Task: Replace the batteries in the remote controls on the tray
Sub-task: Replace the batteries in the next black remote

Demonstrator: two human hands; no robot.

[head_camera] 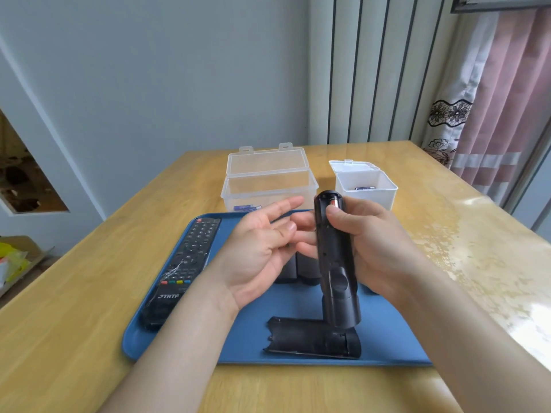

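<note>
right hand (376, 244) grips remote (335, 272) upright, thumb at battery (334, 201) — to pry | left hand (258, 248) open, empty — to catch

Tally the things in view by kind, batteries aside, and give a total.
Tray: 1
Open plastic boxes: 2, clear box and white box
Remotes: 2, button-up remote on the tray, held remote in the right hand
Loose black cover: 1
Total: 6, not counting the dark shapes mid-tray, mostly hidden.

Battery (334, 202) in held remote (335, 263) mostly under right hand (375, 239); dark items (288, 272) behind left hand (259, 248) unidentifiable.
</note>
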